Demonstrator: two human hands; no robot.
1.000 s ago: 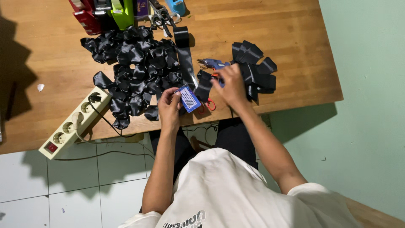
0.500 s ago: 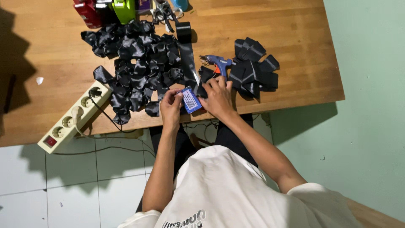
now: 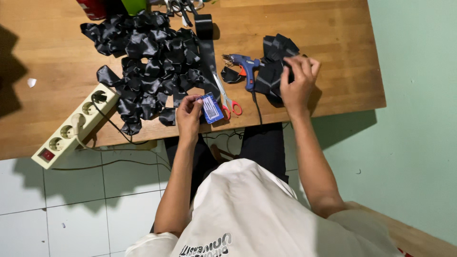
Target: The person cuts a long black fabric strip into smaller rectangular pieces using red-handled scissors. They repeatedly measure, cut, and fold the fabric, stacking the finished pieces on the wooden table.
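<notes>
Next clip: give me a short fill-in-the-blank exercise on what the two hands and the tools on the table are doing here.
1. The left hand holds a small ____ card at the table's front edge.
2. The right hand reaches into the smaller stack of black ____ pieces.
3. The blue glue gun lies just ____ of that stack.
4. The scissors have ____ handles.

Missing words: blue; ribbon; left; red

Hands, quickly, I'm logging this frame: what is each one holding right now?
Left hand: closed on a small blue card.
Right hand: fingers on the stack of black ribbon pieces; a firm hold cannot be told.
</notes>
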